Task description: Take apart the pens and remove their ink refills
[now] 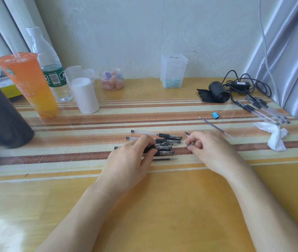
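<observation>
Several capped black gel pens (168,141) lie in a heap at the middle of the striped table. My left hand (132,160) grips one pen by its black grip, its bare tip pointing right over the heap. My right hand (210,150) pinches a small metal pen tip piece (188,145) just right of the heap; another small tip (187,134) lies beside its fingers. A thin ink refill (164,159) lies in front of the heap. A second refill (213,126) lies further back right.
A group of clear pen barrels (264,110) lies at the far right beside a crumpled tissue (276,135) and a blue binder clip (215,115). An orange drink cup (30,84), water bottle (52,70), white roll (84,95), dark cylinder (1,113) stand left. Black bag roll and cable (219,91) back right.
</observation>
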